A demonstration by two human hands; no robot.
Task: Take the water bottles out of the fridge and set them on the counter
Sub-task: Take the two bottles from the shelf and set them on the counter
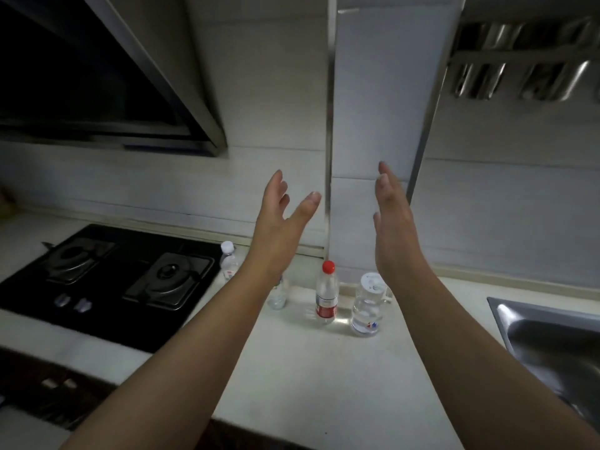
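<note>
Four water bottles stand on the white surface point(324, 368), and the red-cap bottle point(327, 295) is in the middle of them. Just right of it is a fat clear bottle point(368, 306). Just left of it is a small bottle point(277, 295), partly hidden by an arm. Farther left and back, next to the stove point(107, 277), is a white-cap bottle point(229, 258). The fridge is not in view. The left hand point(281, 222) and the right hand point(391, 222) are up in the air above the red-cap bottle, fingers spread, holding nothing. The bottles look like thin plastic with water inside, so they are probably a bit heavy and squishy, maybe wet and slippery if cold. Holding one around the middle looks safest.
</note>
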